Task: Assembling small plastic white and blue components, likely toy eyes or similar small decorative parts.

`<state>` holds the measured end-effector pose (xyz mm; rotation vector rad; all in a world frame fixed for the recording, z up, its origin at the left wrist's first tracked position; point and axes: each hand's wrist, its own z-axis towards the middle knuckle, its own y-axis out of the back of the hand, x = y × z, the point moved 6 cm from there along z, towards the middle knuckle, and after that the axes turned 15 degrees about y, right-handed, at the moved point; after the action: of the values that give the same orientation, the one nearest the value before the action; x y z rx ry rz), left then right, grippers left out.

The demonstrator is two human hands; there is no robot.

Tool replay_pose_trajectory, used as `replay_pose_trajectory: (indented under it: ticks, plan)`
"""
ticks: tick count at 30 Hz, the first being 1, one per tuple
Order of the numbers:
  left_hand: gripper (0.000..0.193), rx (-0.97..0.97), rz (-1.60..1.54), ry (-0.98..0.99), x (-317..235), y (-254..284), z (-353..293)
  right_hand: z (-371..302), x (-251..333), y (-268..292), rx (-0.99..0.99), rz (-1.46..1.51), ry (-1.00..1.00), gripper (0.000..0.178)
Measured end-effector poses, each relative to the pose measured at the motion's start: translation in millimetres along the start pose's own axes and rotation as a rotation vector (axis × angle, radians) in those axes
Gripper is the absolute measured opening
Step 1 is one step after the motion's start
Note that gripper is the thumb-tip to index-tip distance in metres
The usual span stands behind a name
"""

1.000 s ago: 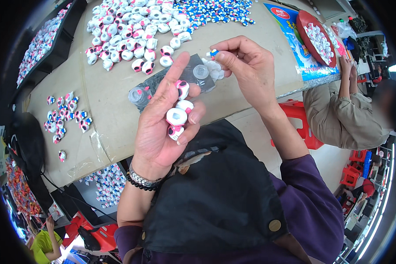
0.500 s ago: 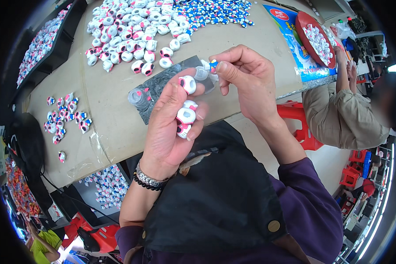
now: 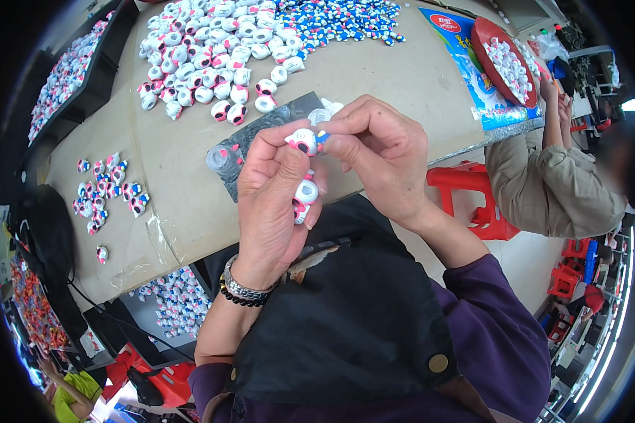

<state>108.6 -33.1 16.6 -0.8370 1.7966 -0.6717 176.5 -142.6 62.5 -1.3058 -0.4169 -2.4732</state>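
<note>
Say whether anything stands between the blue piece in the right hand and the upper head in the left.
Nothing visible does: the blue piece, in the right hand, is close beside the upper head in the left hand. Other heads sit lower there.

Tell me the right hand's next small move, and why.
Probably ease the small blue piece against the white-and-pink head: the right hand pinches the piece at that head's edge, and the left hand grips the head between thumb and fingers.
</note>
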Motion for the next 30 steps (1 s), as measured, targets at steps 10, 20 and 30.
replay_pose_trajectory:
  ticks: [10, 20, 30]
  plan:
    - [0.025, -0.095, 0.248, -0.159, -16, 0, -14, 9, 24, -10, 0.135, -0.152, 0.389, 0.011]
    - [0.025, -0.356, 0.329, -0.373, -103, 64, -51, 144, -102, 55, 0.438, -0.914, 0.510, 0.045]
    - [0.022, -0.990, 1.174, -0.743, -164, 137, -81, 118, -128, 52, 0.568, -0.953, 0.570, 0.034]
